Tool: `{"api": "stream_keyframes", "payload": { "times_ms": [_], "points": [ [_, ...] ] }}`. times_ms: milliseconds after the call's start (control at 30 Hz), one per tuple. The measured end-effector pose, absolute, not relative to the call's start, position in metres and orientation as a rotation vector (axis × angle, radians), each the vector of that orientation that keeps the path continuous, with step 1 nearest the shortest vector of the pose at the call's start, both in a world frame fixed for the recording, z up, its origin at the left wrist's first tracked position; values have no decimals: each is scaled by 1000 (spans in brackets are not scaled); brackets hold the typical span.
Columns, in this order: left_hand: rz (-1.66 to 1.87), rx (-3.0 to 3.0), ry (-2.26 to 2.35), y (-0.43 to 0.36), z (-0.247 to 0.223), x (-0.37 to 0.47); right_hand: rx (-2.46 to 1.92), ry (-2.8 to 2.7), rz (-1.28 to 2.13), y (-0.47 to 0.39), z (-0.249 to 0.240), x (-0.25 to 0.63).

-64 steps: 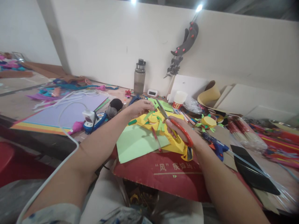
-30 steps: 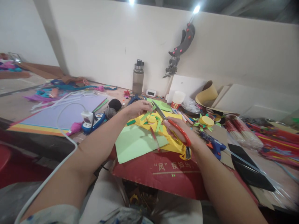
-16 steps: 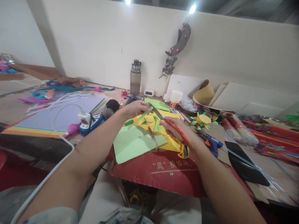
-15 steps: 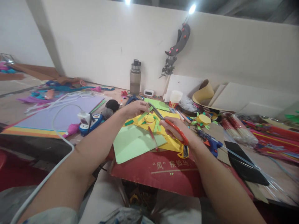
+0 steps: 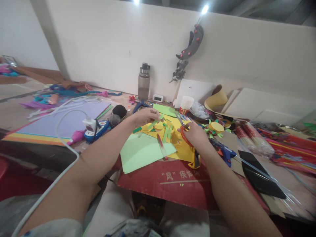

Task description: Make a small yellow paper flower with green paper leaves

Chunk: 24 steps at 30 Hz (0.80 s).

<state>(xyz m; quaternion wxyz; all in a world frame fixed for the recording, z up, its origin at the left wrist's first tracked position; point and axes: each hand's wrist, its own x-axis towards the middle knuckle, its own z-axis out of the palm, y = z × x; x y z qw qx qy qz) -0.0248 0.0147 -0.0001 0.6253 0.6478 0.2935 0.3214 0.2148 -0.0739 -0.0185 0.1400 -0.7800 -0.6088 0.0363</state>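
Note:
My left hand is closed, its fingertips pinching a small green paper piece above the yellow paper. Fingers of my right hand are wrapped round the red handles of the scissors, whose blades point up and to the left, apart from the green piece. Several green strips and a small round yellow piece lie between the hands on yellow paper. Nearer me are a light green sheet and a red pen. A yellow cutter lies beneath my right wrist.
A bottle, a small white clock and paper cups stand at the back. On the right are a blue glue gun and a yellow-green paper piece. A power strip with a white cable lies left.
My right hand has moved right with the scissors, so the blades are now away from my left hand. My left hand stays nearly in place.

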Motion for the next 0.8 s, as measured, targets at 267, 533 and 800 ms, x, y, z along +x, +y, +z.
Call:
{"api": "stream_keyframes", "payload": {
  "times_ms": [267,533,800],
  "points": [
    [705,1436,667,16,-9,-18,-2313,-1833,88,-75,-21,214],
    [705,1425,715,17,-9,-17,-2469,-1930,56,-69,-29,213],
    [714,1476,743,18,-11,-17,-2489,-1974,28,-70,-27,212]
  ]
}}
